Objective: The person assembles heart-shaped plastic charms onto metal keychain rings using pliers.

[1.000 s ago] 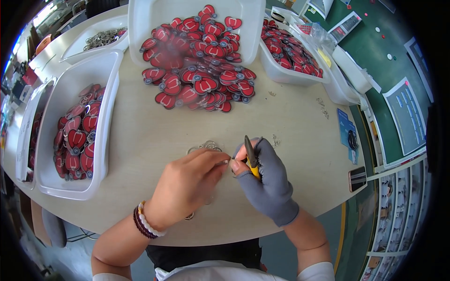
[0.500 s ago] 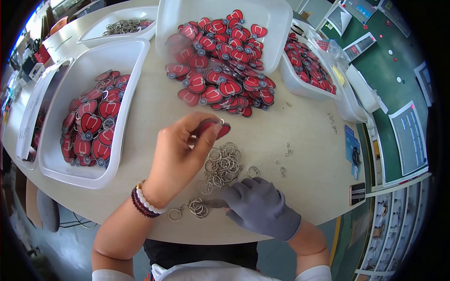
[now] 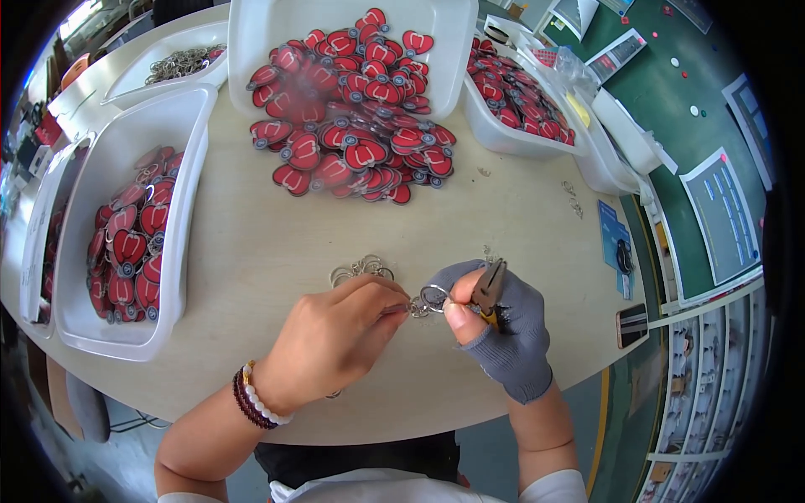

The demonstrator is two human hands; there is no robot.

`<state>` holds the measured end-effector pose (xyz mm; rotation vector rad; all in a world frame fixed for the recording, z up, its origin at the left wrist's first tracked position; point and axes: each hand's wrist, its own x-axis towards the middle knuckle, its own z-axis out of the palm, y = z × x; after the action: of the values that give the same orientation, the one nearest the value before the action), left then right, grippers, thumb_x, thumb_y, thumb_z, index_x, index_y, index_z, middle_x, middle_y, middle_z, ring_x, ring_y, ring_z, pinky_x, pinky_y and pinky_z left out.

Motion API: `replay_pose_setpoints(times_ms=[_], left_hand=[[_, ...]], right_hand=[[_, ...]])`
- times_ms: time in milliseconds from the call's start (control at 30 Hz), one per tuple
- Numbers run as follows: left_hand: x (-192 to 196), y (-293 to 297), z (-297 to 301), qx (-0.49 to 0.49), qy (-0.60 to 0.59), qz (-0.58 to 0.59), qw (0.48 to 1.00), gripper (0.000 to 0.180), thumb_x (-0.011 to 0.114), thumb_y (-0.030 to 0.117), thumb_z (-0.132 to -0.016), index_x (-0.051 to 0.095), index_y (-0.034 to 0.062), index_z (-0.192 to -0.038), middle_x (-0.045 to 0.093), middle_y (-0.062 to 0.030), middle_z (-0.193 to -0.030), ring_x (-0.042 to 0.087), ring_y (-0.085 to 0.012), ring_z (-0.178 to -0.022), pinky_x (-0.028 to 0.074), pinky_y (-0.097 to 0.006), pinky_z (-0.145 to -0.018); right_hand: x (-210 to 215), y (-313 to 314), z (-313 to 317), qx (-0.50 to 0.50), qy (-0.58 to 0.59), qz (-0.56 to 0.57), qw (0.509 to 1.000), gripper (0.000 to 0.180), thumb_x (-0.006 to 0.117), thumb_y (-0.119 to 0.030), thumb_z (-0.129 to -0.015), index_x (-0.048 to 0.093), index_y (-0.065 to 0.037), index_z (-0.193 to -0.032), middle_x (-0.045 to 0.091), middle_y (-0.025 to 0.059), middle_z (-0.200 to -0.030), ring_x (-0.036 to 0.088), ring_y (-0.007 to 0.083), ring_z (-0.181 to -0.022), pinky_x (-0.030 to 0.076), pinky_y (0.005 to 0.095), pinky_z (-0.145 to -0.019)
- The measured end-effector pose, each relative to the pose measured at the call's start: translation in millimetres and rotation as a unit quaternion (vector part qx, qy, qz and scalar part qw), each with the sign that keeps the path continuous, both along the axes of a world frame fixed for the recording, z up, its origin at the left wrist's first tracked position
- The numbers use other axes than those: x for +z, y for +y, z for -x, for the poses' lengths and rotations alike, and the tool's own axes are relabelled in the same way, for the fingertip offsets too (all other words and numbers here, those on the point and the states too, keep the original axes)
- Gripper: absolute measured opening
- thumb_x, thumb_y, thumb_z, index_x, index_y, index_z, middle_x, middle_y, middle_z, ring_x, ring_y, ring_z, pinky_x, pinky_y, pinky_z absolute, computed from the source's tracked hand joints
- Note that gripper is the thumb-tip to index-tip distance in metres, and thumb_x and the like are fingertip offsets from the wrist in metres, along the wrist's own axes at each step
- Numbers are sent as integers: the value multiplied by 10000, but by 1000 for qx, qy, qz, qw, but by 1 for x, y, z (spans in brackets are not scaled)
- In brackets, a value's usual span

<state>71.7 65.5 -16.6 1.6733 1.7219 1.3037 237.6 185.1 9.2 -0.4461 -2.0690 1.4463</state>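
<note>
Pliers (image 3: 489, 287) are gripped in the gloved right hand (image 3: 503, 331), jaws kept close to a split ring (image 3: 433, 298) so it can be worked. The ring is pinched from the other side by the bare left hand (image 3: 335, 339), closed on it, above the tabletop's (image 3: 251, 251) near edge. Loose rings (image 3: 360, 270) are piled just beyond for easy reach; red heart tags (image 3: 352, 142) lie toward the far edge.

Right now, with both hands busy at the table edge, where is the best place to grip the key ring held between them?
Grip the key ring on its free upper arc, coming from above. It stands between the left hand fingertips and the gloved right hand, which also holds the pliers. Its lower side seems pinched by the right thumb, and small links hang at its left, so only the top looks free.
</note>
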Motion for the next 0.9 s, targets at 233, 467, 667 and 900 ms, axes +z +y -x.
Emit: replay_pose_setpoints(times_ms=[233,467,667,900], left_hand=[[0,-1,-2,-19,19,-5,1000,162,687,-40,-797,628,-8,-945,676,-136,-966,683,-302,-800,547,-340,-692],[0,-1,-1,-13,23,-7,1000,158,680,-50,-800,629,-8,-944,678,-131,-963,685,-295,-807,548,-341,-695],[0,-2,3,-1,16,-29,999,179,679,-49,-798,630,0,-962,680,-116,-977,685,-285,-800,552,-332,-684],[2,0,4,20,251,-175,952,239,733,8,-741,623,21,-953,671,-122,-971,684,-255,-780,555,-332,-605]], right_hand=[[1,0,-1,-16,19,31,999,67,642,7,-876,597,-2,-925,637,41,-889,539,66,-747,470,231,-686],[0,0,-1,-13,17,18,1000,64,636,11,-878,599,1,-928,628,35,-881,529,66,-749,462,231,-690],[7,1,-2,-21,-4,27,999,122,692,-26,-840,593,-7,-909,627,56,-872,566,98,-722,470,248,-661],[-6,5,5,2,-42,-213,976,214,741,-88,-784,599,-12,-925,583,106,-823,594,269,-669,487,347,-607]])
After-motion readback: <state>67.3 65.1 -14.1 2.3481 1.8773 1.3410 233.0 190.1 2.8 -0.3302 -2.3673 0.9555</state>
